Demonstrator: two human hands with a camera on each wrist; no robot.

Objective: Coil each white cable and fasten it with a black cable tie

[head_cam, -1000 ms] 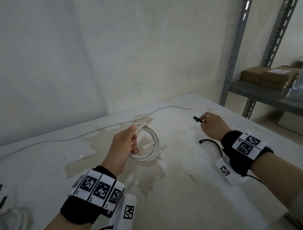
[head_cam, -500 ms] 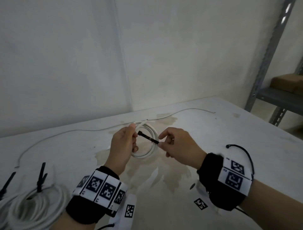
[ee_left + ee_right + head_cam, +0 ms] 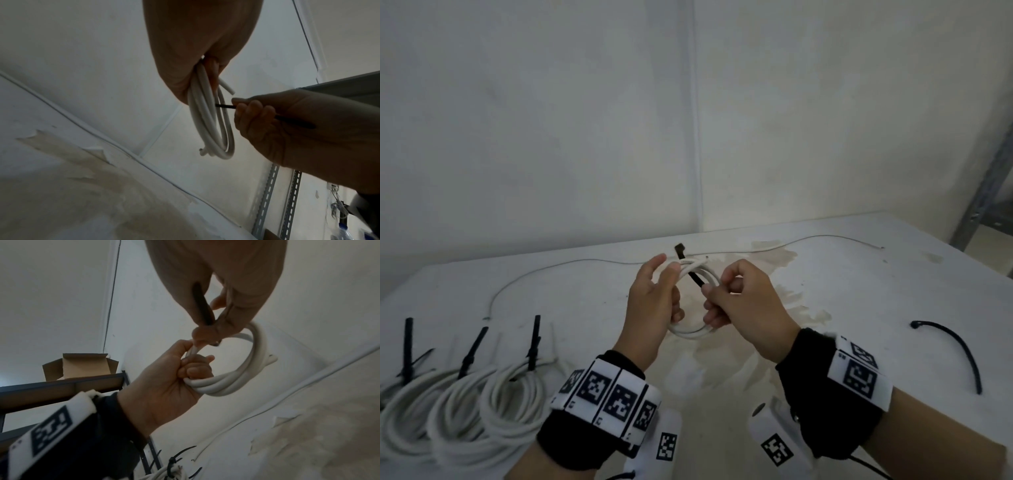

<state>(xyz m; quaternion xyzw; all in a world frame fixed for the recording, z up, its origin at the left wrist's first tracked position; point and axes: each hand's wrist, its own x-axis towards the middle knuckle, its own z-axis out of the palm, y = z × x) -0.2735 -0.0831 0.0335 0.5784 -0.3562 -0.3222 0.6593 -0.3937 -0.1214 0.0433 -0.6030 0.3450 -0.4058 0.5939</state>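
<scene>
My left hand (image 3: 669, 286) grips a small coil of white cable (image 3: 693, 333) held up above the table; its fingers curl round the strands in the right wrist view, left hand (image 3: 191, 368), coil (image 3: 256, 363). My right hand (image 3: 710, 296) pinches a black cable tie (image 3: 694, 275) that crosses the coil's upper strands, its head (image 3: 680, 249) sticking up behind. From the left wrist, the tie (image 3: 226, 106) points into the coil (image 3: 207, 123) from the right hand (image 3: 255, 113).
Three tied white coils (image 3: 510, 404) lie in a row at the table's left front. A loose black tie (image 3: 959, 346) lies at the right. A thin white cable (image 3: 585, 262) runs along the back of the stained table (image 3: 859, 291). Metal shelving (image 3: 986, 192) stands at the right.
My right hand picked a black tie up at the right and carried it left to the coil; the tie now crosses the strands. The coil has risen in my left hand.
</scene>
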